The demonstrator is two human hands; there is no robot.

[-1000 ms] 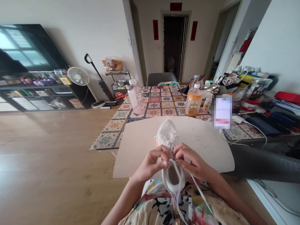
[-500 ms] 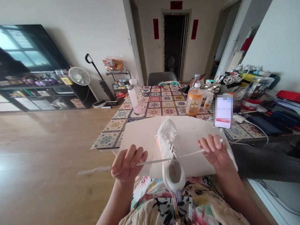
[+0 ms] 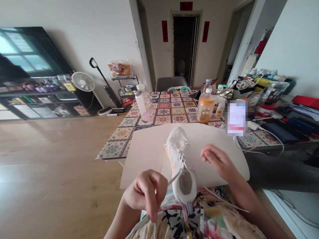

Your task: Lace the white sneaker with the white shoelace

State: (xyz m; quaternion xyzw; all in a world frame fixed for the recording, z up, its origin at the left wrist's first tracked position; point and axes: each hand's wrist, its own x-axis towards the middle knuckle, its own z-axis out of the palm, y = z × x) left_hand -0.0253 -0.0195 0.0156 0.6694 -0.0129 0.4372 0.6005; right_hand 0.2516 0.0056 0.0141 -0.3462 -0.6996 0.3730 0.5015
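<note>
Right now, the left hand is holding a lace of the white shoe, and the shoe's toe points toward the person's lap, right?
Not quite: the toe points away from the person's lap, as the head view shows. The left hand is holding a lace of the white shoe.

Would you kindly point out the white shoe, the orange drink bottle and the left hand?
White shoe (image 3: 175,162), head view: side of its upper.
Orange drink bottle (image 3: 205,110), head view: its label.
Left hand (image 3: 146,190), head view: its back.
</note>
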